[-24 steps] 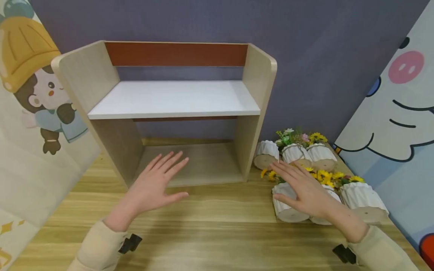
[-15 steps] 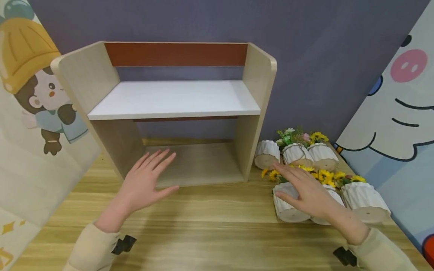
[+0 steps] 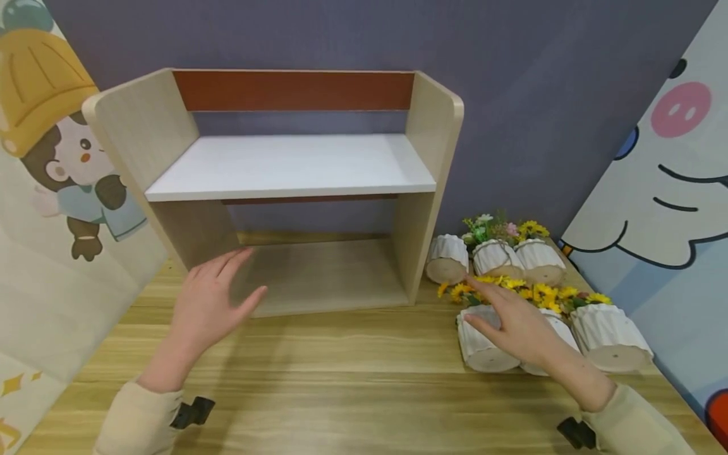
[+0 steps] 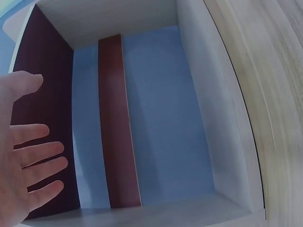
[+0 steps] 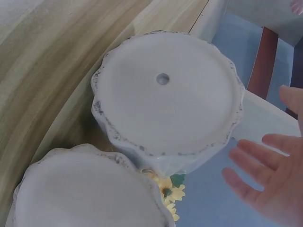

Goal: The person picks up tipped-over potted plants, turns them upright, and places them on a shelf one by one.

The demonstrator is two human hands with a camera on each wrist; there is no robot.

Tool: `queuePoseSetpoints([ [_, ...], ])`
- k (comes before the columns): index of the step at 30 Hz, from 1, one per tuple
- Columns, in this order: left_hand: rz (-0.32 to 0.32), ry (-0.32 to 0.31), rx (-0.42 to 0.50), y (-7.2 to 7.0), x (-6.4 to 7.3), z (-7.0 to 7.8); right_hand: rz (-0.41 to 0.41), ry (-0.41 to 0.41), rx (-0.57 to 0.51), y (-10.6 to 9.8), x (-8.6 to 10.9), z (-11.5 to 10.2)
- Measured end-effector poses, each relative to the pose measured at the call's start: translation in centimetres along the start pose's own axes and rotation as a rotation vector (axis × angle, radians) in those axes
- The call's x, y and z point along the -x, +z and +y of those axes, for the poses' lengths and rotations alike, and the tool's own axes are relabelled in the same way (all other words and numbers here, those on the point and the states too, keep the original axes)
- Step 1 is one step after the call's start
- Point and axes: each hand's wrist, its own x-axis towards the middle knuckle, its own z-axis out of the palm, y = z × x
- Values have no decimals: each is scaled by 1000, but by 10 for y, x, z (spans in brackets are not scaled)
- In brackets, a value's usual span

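Observation:
My left hand (image 3: 207,303), fingers straight and thumb apart, hovers before the lower left of a wooden two-tier shelf (image 3: 290,165). Nothing is in it. In the left wrist view, that hand (image 4: 31,165) shows at the left edge, in front of the shelf's inside. On the right, my right hand (image 3: 520,322) is held over white ruffled flower pots that lie on their sides. It partly hides a front pot (image 3: 480,354); beside that lies another pot (image 3: 611,335). Seen from the right wrist, the extended right fingers appear apart from a pot's round base (image 5: 165,104).
Behind the front pots lie more pots, including one with no visible flowers (image 3: 447,259) against the shelf's right side. Yellow flowers (image 3: 543,294) stick out between the rows. The wooden table (image 3: 341,392) meets a grey back wall (image 3: 512,114) and printed side panels.
My left hand has moved left, from in front of the shelf's lower opening to its left side. The right hand stays nearly in place, its fingers now closer together.

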Motion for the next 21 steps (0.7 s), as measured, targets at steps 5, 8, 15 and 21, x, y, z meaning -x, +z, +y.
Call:
queuePoseSetpoints([
  [5, 85, -44, 16, -4, 1, -4, -16, 73, 33, 1, 3, 1],
  [8, 147, -90, 45, -6, 3, -7, -34, 111, 33, 1, 3, 2],
  [15, 231, -198, 101, -11, 5, -13, -85, 194, 24, -1, 3, 1],
  [21, 257, -317, 57, -16, 4, -18, -92, 224, 25, -2, 5, -1],
])
